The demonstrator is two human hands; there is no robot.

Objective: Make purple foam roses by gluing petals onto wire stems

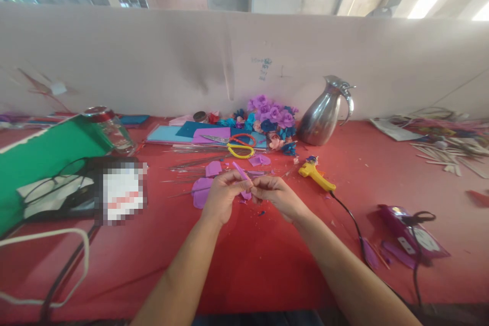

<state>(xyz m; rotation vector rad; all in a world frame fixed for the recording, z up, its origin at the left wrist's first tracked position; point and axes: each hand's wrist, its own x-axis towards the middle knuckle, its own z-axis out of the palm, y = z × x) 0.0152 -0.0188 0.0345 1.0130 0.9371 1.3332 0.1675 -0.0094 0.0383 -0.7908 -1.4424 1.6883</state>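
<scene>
Both hands meet over the middle of the red table (263, 265). My left hand (225, 193) is closed on a narrow rolled purple piece (240, 170) that points up and to the left. The fingers of my right hand (277, 194) pinch at its lower end, touching my left fingertips; what exactly they grip is too small to tell. Purple cut pieces (200, 192) lie beside and behind my left hand. Behind the hands, scissors (241, 145) with red and yellow handles rest on coloured sheets (164, 134).
Purple, blue and pink flowers (273, 114) and a metal jug (323, 112) stand at the back. A yellow glue gun (317, 177) with a black cable lies right, near a magenta box (414, 232). At left are a glass jar (114, 132) and a black bag (72, 198).
</scene>
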